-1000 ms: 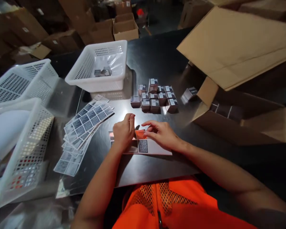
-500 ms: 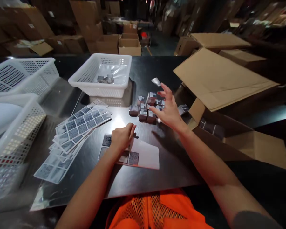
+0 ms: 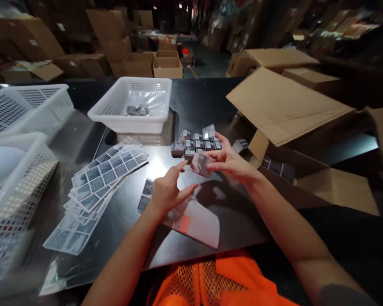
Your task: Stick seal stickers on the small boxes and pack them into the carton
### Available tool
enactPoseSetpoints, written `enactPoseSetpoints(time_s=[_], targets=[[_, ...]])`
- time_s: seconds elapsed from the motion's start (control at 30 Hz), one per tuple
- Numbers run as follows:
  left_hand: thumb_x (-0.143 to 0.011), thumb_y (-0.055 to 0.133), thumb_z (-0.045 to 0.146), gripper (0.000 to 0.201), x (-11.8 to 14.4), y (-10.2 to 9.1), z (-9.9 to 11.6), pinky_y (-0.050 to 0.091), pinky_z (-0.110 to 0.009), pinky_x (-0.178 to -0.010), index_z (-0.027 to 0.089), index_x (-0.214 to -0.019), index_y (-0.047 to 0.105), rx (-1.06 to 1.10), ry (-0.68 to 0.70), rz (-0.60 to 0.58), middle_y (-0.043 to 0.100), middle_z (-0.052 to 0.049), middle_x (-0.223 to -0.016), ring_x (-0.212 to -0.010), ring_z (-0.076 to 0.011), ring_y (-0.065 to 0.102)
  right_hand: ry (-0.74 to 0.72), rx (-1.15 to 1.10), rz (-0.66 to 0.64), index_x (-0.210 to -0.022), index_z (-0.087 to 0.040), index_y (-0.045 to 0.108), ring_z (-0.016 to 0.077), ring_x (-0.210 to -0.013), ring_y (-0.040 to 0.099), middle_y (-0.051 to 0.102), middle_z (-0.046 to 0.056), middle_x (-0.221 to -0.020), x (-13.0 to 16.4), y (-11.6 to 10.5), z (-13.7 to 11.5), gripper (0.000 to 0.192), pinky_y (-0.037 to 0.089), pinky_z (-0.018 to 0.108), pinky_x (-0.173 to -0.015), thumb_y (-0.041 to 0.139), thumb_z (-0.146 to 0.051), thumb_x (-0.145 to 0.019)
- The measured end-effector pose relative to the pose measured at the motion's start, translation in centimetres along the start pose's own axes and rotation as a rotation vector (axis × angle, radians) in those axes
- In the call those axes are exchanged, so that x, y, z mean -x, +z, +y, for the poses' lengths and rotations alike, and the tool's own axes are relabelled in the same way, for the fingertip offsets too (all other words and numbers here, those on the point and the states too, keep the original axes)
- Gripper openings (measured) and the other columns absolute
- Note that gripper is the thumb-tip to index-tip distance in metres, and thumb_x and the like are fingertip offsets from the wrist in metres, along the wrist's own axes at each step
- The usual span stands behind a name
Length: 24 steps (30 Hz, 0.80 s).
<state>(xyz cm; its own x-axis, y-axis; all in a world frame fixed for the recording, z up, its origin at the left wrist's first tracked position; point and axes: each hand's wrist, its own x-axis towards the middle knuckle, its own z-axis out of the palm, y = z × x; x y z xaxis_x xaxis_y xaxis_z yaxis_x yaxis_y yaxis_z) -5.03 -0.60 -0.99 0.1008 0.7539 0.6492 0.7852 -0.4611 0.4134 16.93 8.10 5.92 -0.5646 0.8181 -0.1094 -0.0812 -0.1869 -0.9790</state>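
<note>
My right hand (image 3: 232, 163) holds a small brown box (image 3: 200, 163) above the black table (image 3: 198, 97), with a peeled label (image 3: 208, 131) stuck to a raised fingertip. My left hand (image 3: 167, 190) hovers with fingers apart, its fingertips close to the box, just above a label sheet (image 3: 191, 219) that lies on the table. Behind the hands sits a cluster of small brown boxes (image 3: 196, 145) with white labels on top.
Stacks of label sheets (image 3: 98, 182) fan out at left. A white basket (image 3: 130, 104) with a few items stands behind, two more baskets (image 3: 15, 140) at far left. An open cardboard carton (image 3: 293, 140) lies on its side at right. Cartons fill the background.
My right hand lifted a label off the sheet, reached to the box cluster and came back holding one small box. My left hand rose off the sheet. The view tilted up.
</note>
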Motion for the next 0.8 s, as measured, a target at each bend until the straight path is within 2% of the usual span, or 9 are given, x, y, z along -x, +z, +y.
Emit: enactPoseSetpoints(time_s=[0.1, 0.23, 0.33, 0.43, 0.5, 0.53, 0.67, 0.73, 0.8], targets=[[-0.083, 0.08, 0.044, 0.074, 0.2, -0.2, 0.8, 0.055, -0.026, -0.066, 0.022, -0.145, 0.047, 0.078, 0.083, 0.01, 0.077, -0.008, -0.115, -0.089, -0.0201, 0.076, 0.003, -0.19, -0.121, -0.157, -0.036, 0.004, 0.0208, -0.095, 0.078, 0.076, 0.009, -0.123, 1.4, -0.4, 1.9, 0.131, 0.062, 0.031, -0.077, 0.094, -0.018, -0.063], [-0.088, 0.075, 0.043, 0.071, 0.0, -0.6, 1.4, 0.058, -0.026, -0.065, 0.023, -0.148, 0.043, 0.059, 0.12, -0.015, 0.075, -0.011, -0.12, -0.091, -0.0209, 0.076, -0.028, -0.299, -0.216, -0.155, -0.037, 0.007, 0.0199, -0.104, 0.077, 0.075, 0.009, -0.126, 2.1, -1.3, 3.8, 0.124, 0.063, 0.029, -0.08, 0.092, -0.012, -0.069], [-0.092, 0.069, 0.048, 0.068, -0.2, -0.6, 1.4, 0.06, -0.029, -0.071, 0.022, -0.149, 0.043, 0.018, 0.177, -0.011, 0.072, -0.014, -0.126, -0.103, -0.0239, 0.075, -0.016, -0.305, -0.24, -0.154, -0.038, 0.009, 0.0195, -0.104, 0.077, 0.074, 0.009, -0.126, 2.4, -1.8, 4.3, 0.123, 0.064, 0.031, -0.083, 0.092, -0.008, -0.068], [-0.091, 0.072, 0.047, 0.072, -0.2, -0.6, 1.5, 0.062, -0.032, -0.081, 0.021, -0.151, 0.043, 0.012, 0.236, 0.011, 0.072, -0.015, -0.127, -0.111, -0.0262, 0.073, -0.035, -0.273, -0.227, -0.152, -0.039, 0.012, 0.0188, -0.101, 0.076, 0.073, 0.007, -0.126, 2.5, -1.8, 4.7, 0.118, 0.063, 0.03, -0.081, 0.093, -0.015, -0.069], [-0.088, 0.076, 0.047, 0.077, -0.1, -0.6, 1.8, 0.062, -0.032, -0.081, 0.022, -0.153, 0.042, 0.022, 0.225, 0.003, 0.072, -0.016, -0.126, -0.11, -0.0266, 0.073, -0.158, -0.207, -0.161, -0.15, -0.04, 0.015, 0.0182, -0.101, 0.075, 0.071, 0.003, -0.119, 2.4, -1.3, 5.3, 0.116, 0.062, 0.031, -0.082, 0.094, -0.019, -0.068], [-0.086, 0.077, 0.049, 0.08, -0.1, -0.6, 1.9, 0.061, -0.031, -0.078, 0.022, -0.153, 0.042, 0.035, 0.192, -0.014, 0.072, -0.015, -0.125, -0.107, -0.026, 0.074, -0.267, -0.151, -0.098, -0.148, -0.04, 0.016, 0.0178, -0.102, 0.074, 0.07, 0.001, -0.116, 2.3, -1.0, 5.6, 0.114, 0.062, 0.032, -0.085, 0.094, -0.02, -0.067], [-0.078, 0.081, 0.061, 0.089, 0.1, -0.8, 2.2, 0.053, -0.025, -0.06, 0.022, -0.15, 0.047, 0.139, -0.057, -0.123, 0.076, -0.011, -0.117, -0.07, -0.0148, 0.069, -0.827, 0.234, 0.173, -0.149, -0.041, 0.017, 0.0176, -0.111, 0.07, 0.067, 0.0, -0.113, 2.1, 0.2, 7.1, 0.1, 0.059, 0.038, -0.097, 0.082, -0.013, -0.079], [-0.071, 0.085, 0.063, 0.091, 0.0, -0.8, 2.3, 0.047, -0.023, -0.052, 0.022, -0.145, 0.052, 0.223, -0.213, -0.162, 0.076, -0.008, -0.112, -0.053, -0.0071, 0.054, -0.996, 0.455, 0.194, -0.15, -0.04, 0.023, 0.0191, -0.116, 0.069, 0.069, 0.002, -0.117, 2.4, 0.3, 7.4, 0.086, 0.058, 0.041, -0.098, 0.071, -0.007, -0.085], [-0.065, 0.09, 0.058, 0.091, -0.3, -0.8, 2.4, 0.041, -0.021, -0.048, 0.022, -0.142, 0.057, 0.338, -0.378, -0.219, 0.076, -0.005, -0.108, -0.047, -0.0034, 0.041, -1.079, 0.676, 0.126, -0.141, -0.034, 0.043, 0.0207, -0.122, 0.068, 0.071, 0.006, -0.122, 2.8, 0.3, 7.4, 0.06, 0.058, 0.041, -0.098, 0.062, -0.007, -0.092]])
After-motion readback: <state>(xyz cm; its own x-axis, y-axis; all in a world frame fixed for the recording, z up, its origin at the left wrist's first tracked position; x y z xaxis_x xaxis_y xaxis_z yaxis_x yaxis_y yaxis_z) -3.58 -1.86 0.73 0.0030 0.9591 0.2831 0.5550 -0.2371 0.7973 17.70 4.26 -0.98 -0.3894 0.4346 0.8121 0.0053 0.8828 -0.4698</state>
